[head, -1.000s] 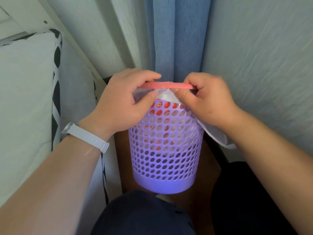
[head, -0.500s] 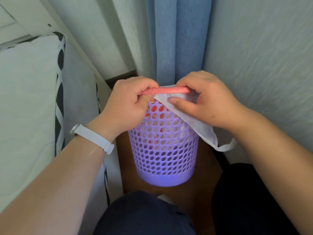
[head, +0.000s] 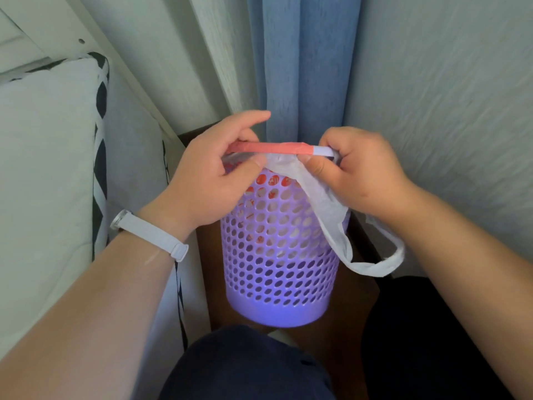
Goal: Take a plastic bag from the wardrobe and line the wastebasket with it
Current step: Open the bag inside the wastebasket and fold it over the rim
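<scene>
A lilac perforated wastebasket (head: 277, 249) stands on the brown floor between my knees. A white plastic bag (head: 326, 209) with red print sits inside it; the bag's red-printed edge is stretched over the far rim. My left hand (head: 213, 180) pinches the bag's edge at the rim's left side, index finger lifted. My right hand (head: 357, 171) grips the bag at the rim's right side. One bag handle hangs as a loop down the basket's right outer side.
A blue curtain (head: 300, 67) hangs right behind the basket. A white wall (head: 450, 111) closes the right side. A white cushion with black pattern (head: 43, 180) and a white frame stand on the left. My dark-trousered legs fill the bottom.
My hands have spread apart along the rim, stretching more of the bag's red edge over it. The handle loop now hangs lower on the right.
</scene>
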